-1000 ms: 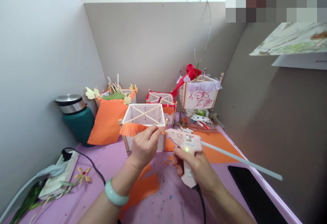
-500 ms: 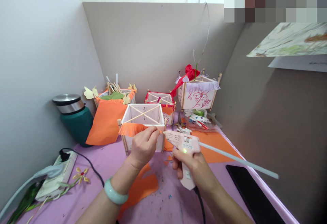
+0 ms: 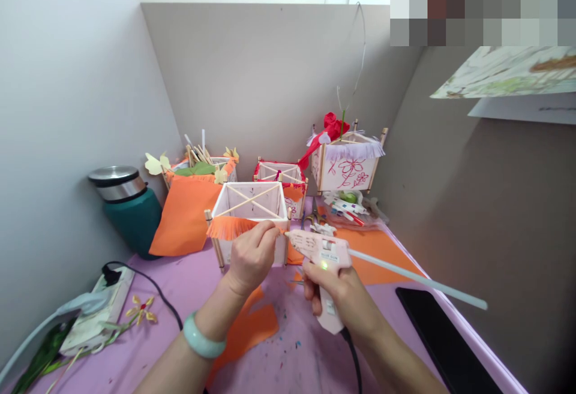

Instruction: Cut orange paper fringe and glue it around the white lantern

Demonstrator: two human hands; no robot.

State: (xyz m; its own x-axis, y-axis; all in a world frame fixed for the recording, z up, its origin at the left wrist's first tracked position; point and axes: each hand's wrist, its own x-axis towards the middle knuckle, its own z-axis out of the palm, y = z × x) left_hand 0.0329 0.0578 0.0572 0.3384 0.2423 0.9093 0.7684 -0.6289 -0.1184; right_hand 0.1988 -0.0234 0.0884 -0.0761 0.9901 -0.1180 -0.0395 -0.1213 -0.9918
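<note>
A white box-shaped lantern frame [image 3: 258,201] with wooden corner posts and crossed sticks on top stands in front of me. An orange paper fringe [image 3: 228,227] runs along its near upper edge. My left hand [image 3: 252,256] pinches the right part of this fringe. In my right hand [image 3: 330,286] is a pale pink glue gun [image 3: 321,247], its small light lit green. The nozzle points left, at the fringe's end near the right front post; whether it touches cannot be made out. A long glue stick [image 3: 418,278] juts from the gun's back.
Behind stand a red-trimmed lantern [image 3: 281,172], a flower-painted lantern [image 3: 348,172] and one holding sticks [image 3: 198,169]. A teal bottle [image 3: 132,220] and power strip [image 3: 96,313] are at left, a black phone [image 3: 445,340] at right. Orange paper [image 3: 252,328] lies on the purple cloth [image 3: 310,346].
The view has shifted very slightly. Both hands, the fringe and the glue gun keep nearly the same places against the lantern.
</note>
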